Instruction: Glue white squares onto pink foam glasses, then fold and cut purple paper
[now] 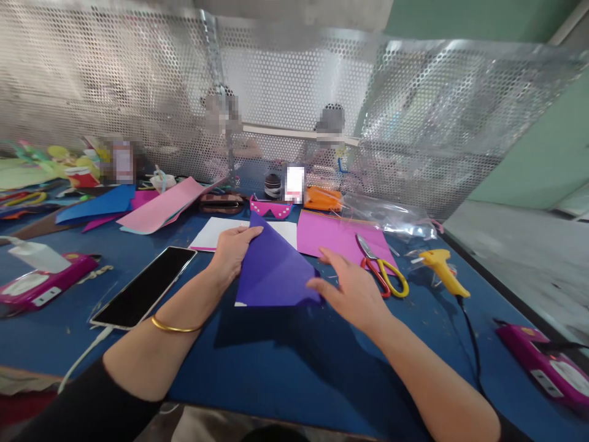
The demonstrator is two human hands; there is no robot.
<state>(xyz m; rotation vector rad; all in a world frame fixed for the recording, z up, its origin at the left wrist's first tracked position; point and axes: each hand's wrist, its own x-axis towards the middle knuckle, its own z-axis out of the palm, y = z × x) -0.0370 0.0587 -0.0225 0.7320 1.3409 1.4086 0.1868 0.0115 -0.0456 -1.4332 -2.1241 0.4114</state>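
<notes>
A sheet of purple paper (276,270), folded into a pointed shape, is held up over the blue table. My left hand (232,252) pinches its upper left edge between thumb and fingers. At the sheet's right corner, my right hand (352,285) has its thumb and fingers apart, the thumb at or very near the paper. Behind the purple sheet lie white paper (211,233) and a pink-magenta sheet (317,233). Scissors (384,273) with red and yellow handles rest partly on the magenta sheet, just beyond my right hand.
A phone (145,288) lies left of my left arm. A yellow glue gun (444,270) sits on the right, its cord running forward. Purple power strips (547,362) flank both sides. Pink sunglasses (271,209), an orange pouch (323,199) and coloured sheets (161,205) line the back before a perforated metal screen (294,73).
</notes>
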